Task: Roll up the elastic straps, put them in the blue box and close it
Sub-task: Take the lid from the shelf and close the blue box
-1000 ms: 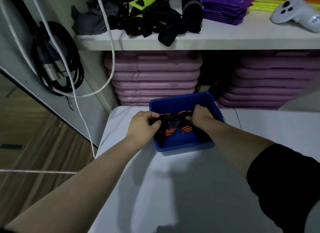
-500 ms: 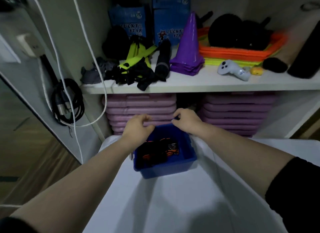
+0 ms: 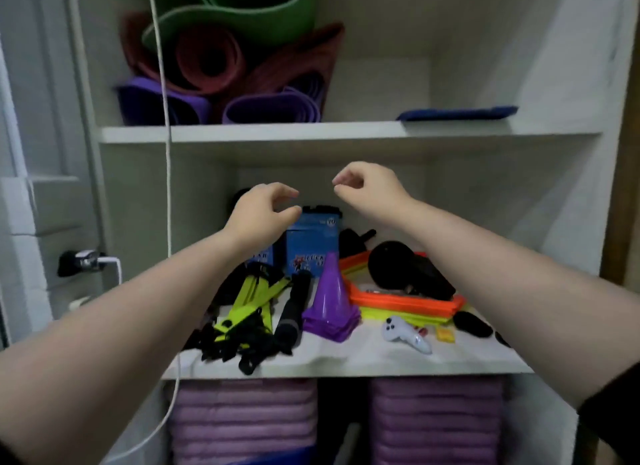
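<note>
My left hand (image 3: pixel 266 211) and my right hand (image 3: pixel 367 191) are raised side by side in front of the middle shelf opening, fingers loosely curled and apart, holding nothing. Only a thin sliver of the blue box (image 3: pixel 277 460) shows at the bottom edge of the view, below both forearms. The rolled straps inside it are out of sight. A flat blue lid-like piece (image 3: pixel 457 113) lies on the upper shelf, up and to the right of my right hand.
The middle shelf (image 3: pixel 346 364) holds black and yellow straps (image 3: pixel 242 322), a purple cone stack (image 3: pixel 330 302), orange frames (image 3: pixel 401 303), a white controller (image 3: pixel 407 334) and blue cartons (image 3: pixel 311 243). Rolled mats (image 3: pixel 221 59) fill the upper left. A white cable (image 3: pixel 166 118) hangs at left. Pink pads (image 3: pixel 242 419) are stacked below.
Both hands let go of the blue box and rose to middle-shelf height. The view tilted up, so the box dropped to the bottom edge and the upper shelf came into sight.
</note>
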